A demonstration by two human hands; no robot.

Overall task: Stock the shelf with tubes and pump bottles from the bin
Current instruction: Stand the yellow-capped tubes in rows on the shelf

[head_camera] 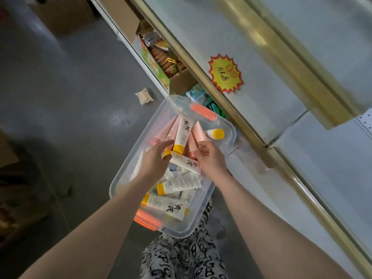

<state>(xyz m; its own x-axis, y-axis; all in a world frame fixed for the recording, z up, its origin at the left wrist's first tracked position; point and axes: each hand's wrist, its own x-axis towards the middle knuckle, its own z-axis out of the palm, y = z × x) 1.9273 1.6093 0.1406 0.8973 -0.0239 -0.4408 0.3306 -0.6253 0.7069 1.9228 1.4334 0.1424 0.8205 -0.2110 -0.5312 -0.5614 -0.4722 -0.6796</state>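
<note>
A clear plastic bin (124,164) with orange latches stands on the floor, full of white tubes with yellow caps and pink tubes. My left hand (156,160) reaches into it and grips a lying white tube (186,163) at its yellow cap, with its upper fingers touching another white tube (183,132) that points away from me. My right hand (210,159) is beside it, fingers curled on a pink tube (193,144); the lying tube's flat end runs under this hand. Further white tubes (177,183) lie nearer to me. I see no pump bottle.
Pale shelf boards (261,67) with gold front rails run along the right, one bearing a yellow and red starburst tag (225,74). Below them sit a cardboard box of snacks (161,59) and blue packets. A small packet (144,96) lies on the grey floor. Patterned trousers (181,256) show below.
</note>
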